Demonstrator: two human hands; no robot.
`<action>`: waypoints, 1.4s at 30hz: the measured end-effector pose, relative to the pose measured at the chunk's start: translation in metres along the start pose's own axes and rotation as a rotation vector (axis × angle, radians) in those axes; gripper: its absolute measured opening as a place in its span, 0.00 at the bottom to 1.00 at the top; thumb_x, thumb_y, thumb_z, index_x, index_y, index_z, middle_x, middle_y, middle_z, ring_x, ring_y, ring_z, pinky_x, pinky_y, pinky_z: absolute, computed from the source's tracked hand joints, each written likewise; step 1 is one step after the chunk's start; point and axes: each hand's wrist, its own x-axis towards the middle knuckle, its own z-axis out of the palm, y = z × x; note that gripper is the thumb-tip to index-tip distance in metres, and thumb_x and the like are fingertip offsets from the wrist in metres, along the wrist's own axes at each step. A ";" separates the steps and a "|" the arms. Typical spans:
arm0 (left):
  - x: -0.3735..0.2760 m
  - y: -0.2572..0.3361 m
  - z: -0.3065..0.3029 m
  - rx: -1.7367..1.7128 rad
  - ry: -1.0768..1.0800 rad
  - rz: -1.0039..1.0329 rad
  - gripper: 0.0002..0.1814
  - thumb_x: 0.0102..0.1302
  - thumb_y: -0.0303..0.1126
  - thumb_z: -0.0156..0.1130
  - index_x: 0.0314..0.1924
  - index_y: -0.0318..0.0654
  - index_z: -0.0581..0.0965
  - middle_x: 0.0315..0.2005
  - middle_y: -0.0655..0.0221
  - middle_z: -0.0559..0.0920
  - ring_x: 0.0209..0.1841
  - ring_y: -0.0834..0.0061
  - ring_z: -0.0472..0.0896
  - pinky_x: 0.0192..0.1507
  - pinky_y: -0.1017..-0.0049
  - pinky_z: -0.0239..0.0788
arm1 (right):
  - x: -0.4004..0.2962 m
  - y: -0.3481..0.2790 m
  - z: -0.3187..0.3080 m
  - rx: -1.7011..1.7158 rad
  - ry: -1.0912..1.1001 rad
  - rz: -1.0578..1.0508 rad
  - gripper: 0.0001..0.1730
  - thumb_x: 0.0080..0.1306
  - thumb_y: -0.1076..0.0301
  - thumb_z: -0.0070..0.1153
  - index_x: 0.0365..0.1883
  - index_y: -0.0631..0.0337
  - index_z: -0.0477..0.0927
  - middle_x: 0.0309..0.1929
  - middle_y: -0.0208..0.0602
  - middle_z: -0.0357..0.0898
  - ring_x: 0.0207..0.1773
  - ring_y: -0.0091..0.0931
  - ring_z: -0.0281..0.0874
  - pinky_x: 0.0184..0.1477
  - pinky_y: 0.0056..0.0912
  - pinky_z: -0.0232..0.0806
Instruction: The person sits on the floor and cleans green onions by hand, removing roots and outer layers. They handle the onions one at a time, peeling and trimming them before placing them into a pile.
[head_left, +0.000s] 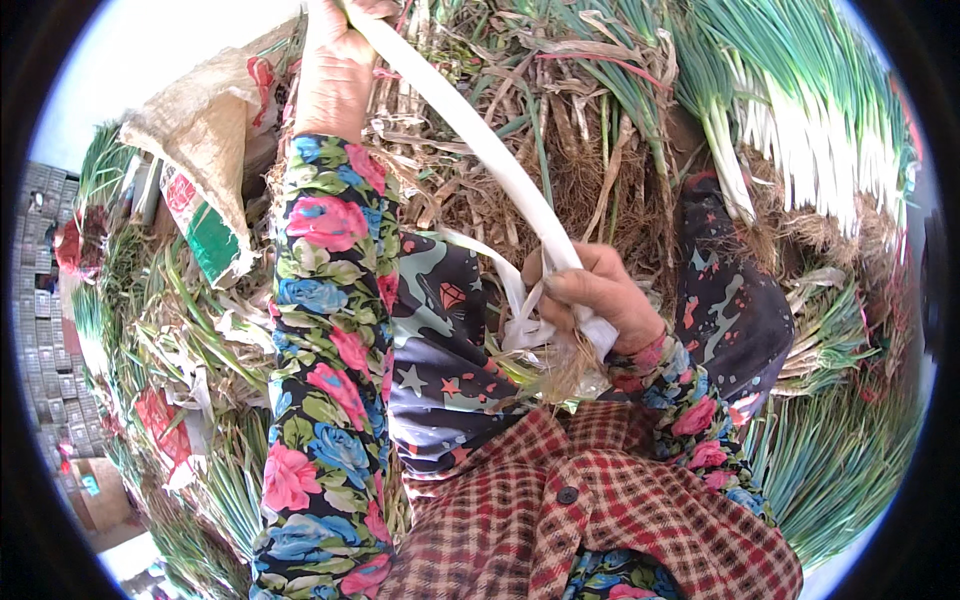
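My left hand (345, 22), at the top edge of the view and partly cut off, grips the upper part of a long spring onion with a thick white stalk (472, 127). The stalk runs down slantwise to my right hand (600, 296), whose fingers are closed around its lower end just above the brown roots (566, 371). Peeled white outer leaves (510, 281) hang beside the right fingers, above my lap. Beyond the stalk lies a heap of unpeeled spring onions (570, 150) with dry leaves and brown roots.
Cleaned spring onions (802, 142) with green tops lie at the upper right, and more green leaves (832, 465) at the lower right. A woven sack (202, 127) stands at the upper left. Peeled leaf waste (187, 322) lies at the left, near a red plastic bag (161, 431).
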 end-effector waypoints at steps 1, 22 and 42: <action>0.004 0.003 -0.005 0.057 -0.040 -0.011 0.23 0.64 0.56 0.59 0.30 0.41 0.73 0.13 0.73 0.68 0.15 0.77 0.67 0.17 0.75 0.66 | 0.002 -0.006 0.003 -0.178 0.106 -0.019 0.15 0.62 0.64 0.61 0.40 0.67 0.77 0.21 0.29 0.75 0.21 0.17 0.72 0.23 0.19 0.62; 0.001 -0.036 0.018 0.488 0.316 0.106 0.21 0.71 0.54 0.49 0.30 0.48 0.62 0.15 0.77 0.60 0.13 0.80 0.57 0.17 0.76 0.52 | -0.142 0.027 -0.038 -1.685 0.593 -0.104 0.30 0.61 0.56 0.62 0.59 0.56 0.71 0.52 0.48 0.72 0.52 0.42 0.72 0.51 0.41 0.68; -0.189 -0.292 0.112 1.027 -0.739 -1.294 0.18 0.72 0.42 0.52 0.38 0.33 0.79 0.22 0.71 0.80 0.23 0.83 0.76 0.28 0.79 0.69 | -0.056 -0.123 -0.324 -1.232 1.162 -0.112 0.36 0.65 0.53 0.55 0.64 0.68 0.65 0.37 0.45 0.79 0.29 0.26 0.74 0.33 0.28 0.70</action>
